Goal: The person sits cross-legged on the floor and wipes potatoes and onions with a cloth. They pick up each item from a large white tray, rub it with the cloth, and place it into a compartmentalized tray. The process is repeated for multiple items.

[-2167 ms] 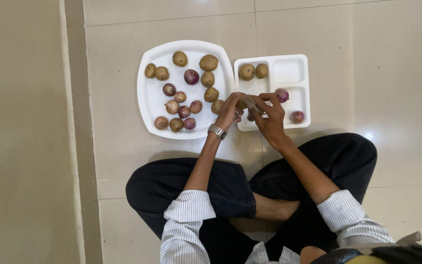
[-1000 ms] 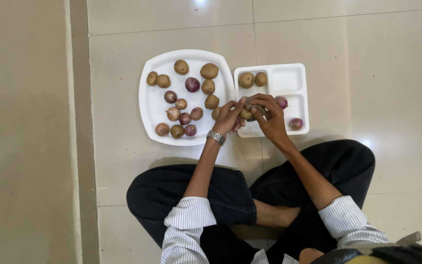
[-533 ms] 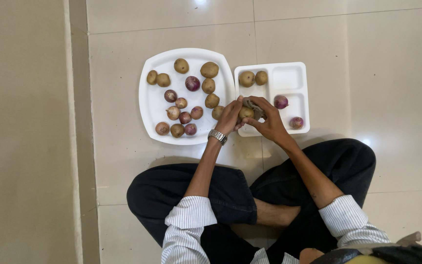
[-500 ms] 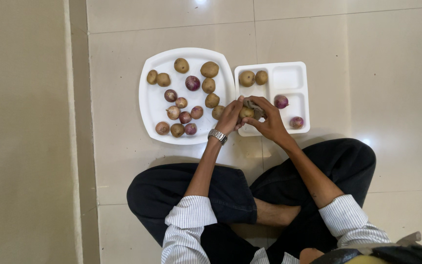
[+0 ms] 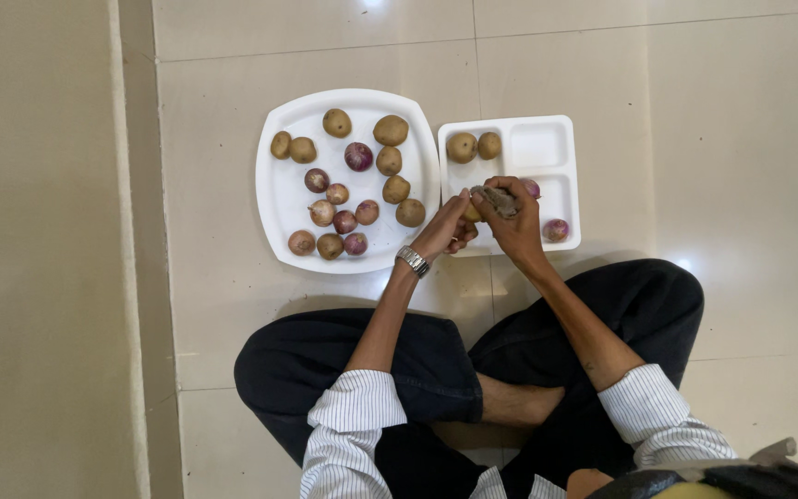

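Note:
I sit cross-legged on the floor with both hands together over the near edge of a white compartment tray (image 5: 538,148). My left hand (image 5: 445,231), with a metal watch on its wrist, grips a small potato (image 5: 471,213) whose pale yellow flesh shows. My right hand (image 5: 517,225) is closed around the potato's other side and pinches a grey-brown piece (image 5: 495,199) on top; I cannot tell whether it is peel or a tool. The tray holds two brown potatoes (image 5: 462,146) and two small red onions (image 5: 556,229).
Left of the tray lies a white rounded plate (image 5: 274,199) with several brown potatoes (image 5: 391,130) and red onions (image 5: 358,156). My dark-trousered legs (image 5: 399,360) are folded just below. The floor is pale tile, with a beige strip along the left.
Both hands stay at the tray's near edge, turning and working the potato. The grey-brown piece now sits on top, between my right thumb and fingers.

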